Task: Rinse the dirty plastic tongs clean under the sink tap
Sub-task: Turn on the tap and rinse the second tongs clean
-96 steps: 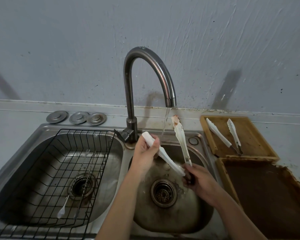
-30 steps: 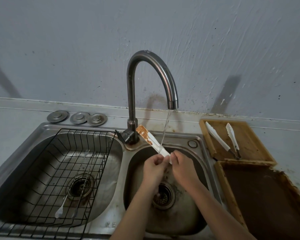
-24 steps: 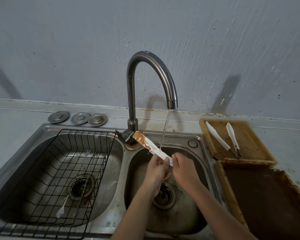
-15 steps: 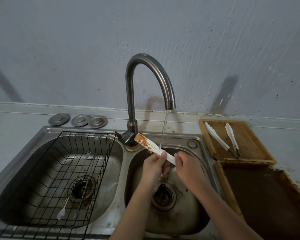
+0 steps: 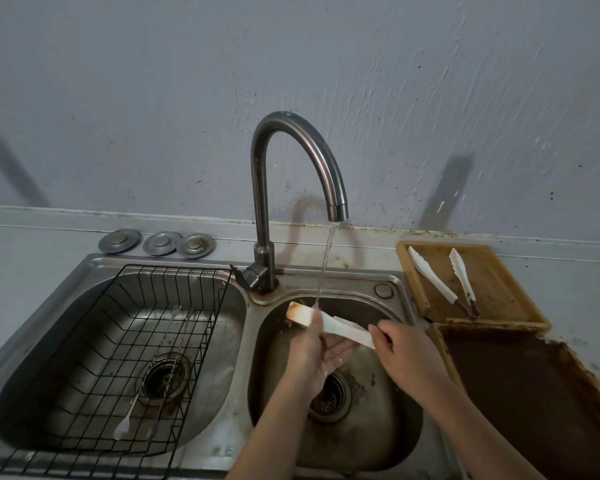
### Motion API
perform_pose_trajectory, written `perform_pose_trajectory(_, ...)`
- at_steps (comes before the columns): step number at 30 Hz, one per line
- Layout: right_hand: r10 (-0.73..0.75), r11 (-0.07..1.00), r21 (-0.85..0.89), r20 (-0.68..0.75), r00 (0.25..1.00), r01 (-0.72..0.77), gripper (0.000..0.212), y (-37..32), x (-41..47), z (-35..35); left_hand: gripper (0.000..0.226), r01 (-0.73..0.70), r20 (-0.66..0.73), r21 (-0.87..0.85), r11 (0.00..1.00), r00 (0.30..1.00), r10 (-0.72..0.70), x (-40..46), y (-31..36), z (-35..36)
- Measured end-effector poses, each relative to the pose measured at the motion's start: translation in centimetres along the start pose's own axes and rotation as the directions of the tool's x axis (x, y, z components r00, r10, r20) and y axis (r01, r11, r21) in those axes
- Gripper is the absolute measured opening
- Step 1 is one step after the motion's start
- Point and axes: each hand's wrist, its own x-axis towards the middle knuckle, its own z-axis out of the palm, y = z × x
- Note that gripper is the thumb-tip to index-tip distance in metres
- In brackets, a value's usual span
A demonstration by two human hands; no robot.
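White plastic tongs (image 5: 340, 328) lie across the right basin (image 5: 388, 431), their tip still showing a faint brown stain. A thin stream from the curved tap (image 5: 293, 174) lands on the tongs near that tip. My left hand (image 5: 314, 355) cups the tongs from below, thumb over the top edge. My right hand (image 5: 404, 353) grips the handle end, which is hidden under its fingers.
A black wire rack (image 5: 125, 344) fills the left basin, with a thin utensil lying in it. Three metal drain caps (image 5: 156, 242) sit behind it. On the right, a wooden tray (image 5: 499, 292) holds another pair of white tongs (image 5: 444, 280); a dirty tray (image 5: 534, 393) sits nearer.
The tongs have dropped lower into the basin and turned flatter under the stream. Much of the brown stain on the tip is gone. My left hand has slid under them.
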Motion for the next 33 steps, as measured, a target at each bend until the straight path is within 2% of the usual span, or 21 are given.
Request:
perform_pose_trajectory(2, -0.004, 1.000, 0.001, 0.011, 1.000, 0.004, 0.035, 0.3, -0.1, -0.1, 0.029, 0.022, 0.017, 0.082, 0.996, 1.000, -0.023, -0.1, -0.3, 0.2)
perform_pose_trajectory(5, -0.003, 1.000, 0.029, 0.034, 0.999, 0.002, 0.033, 1.2, -0.3, -0.6, 0.037, 0.047, 0.016, 0.113, 0.992, 0.999, -0.049, 0.2, -0.2, -0.1)
perform_pose_trajectory(8, -0.008, 0.997, 0.076, 0.034, 0.999, 0.005, 0.033, 2.2, -0.7, -1.1, 0.055, 0.112, -0.020, -0.046, 0.993, 0.993, -0.113, 0.8, 0.8, -1.4)
perform_pose_trajectory(10, -0.017, 0.996, 0.092, 0.022, 1.000, 0.015, 0.033, 2.6, -0.9, -1.2, 0.053, 0.120, -0.035, -0.067, 0.991, 0.992, -0.122, 1.0, 1.2, -1.9)
perform_pose_trajectory(14, -0.031, 0.997, 0.065, 0.017, 0.999, 0.030, 0.034, 2.7, -0.8, -1.2, 0.036, 0.116, 0.002, 0.065, 0.991, 0.993, -0.116, 0.6, 1.0, -1.1)
perform_pose_trajectory(16, -0.045, 0.998, 0.041, 0.023, 0.999, 0.044, 0.034, 2.8, -0.8, -1.1, 0.034, 0.114, 0.008, 0.135, 0.984, 0.993, -0.116, 0.3, 1.1, -1.2)
perform_pose_trajectory(21, -0.089, 0.996, 0.012, 0.049, 0.995, 0.089, 0.028, 2.9, -0.9, -1.2, 0.024, -0.084, -0.056, 0.274, 0.958, 0.993, 0.103, 0.2, 2.5, -1.9)
perform_pose_trajectory(24, -0.138, 0.987, 0.064, -0.114, 0.984, 0.146, 0.009, 2.7, -1.0, -1.0, 0.017, -0.189, -0.029, 0.306, 0.933, 0.978, 0.208, 0.0, 3.2, -1.8)
perform_pose_trajectory(26, -0.080, 0.991, 0.091, -0.193, 0.978, 0.099, 0.023, 2.6, -0.7, -0.8, 0.011, -0.221, -0.020, 0.319, 0.922, 0.971, 0.239, -0.2, 3.6, -1.8)
perform_pose_trajectory(27, -0.018, 0.994, 0.106, -0.179, 0.984, 0.037, 0.031, 2.5, -0.6, -0.8, 0.009, -0.236, -0.011, 0.338, 0.911, 0.967, 0.255, -0.3, 3.7, -1.7)
perform_pose_trajectory(29, 0.145, 0.983, 0.119, -0.052, 0.988, -0.138, 0.044, 2.3, -0.4, -0.8, 0.007, -0.274, 0.010, 0.395, 0.877, 0.956, 0.294, -0.2, 3.7, -1.6)
perform_pose_trajectory(31, 0.270, 0.958, 0.063, 0.113, 0.956, -0.279, 0.050, 2.2, -0.1, -0.6, 0.008, -0.303, 0.009, 0.447, 0.842, 0.942, 0.334, -0.1, 3.5, -1.5)
perform_pose_trajectory(33, 0.334, 0.938, 0.008, 0.252, 0.908, -0.347, 0.056, 2.4, 0.1, -0.5, 0.011, -0.326, 0.021, 0.484, 0.812, 0.932, 0.362, 0.0, 3.5, -1.5)
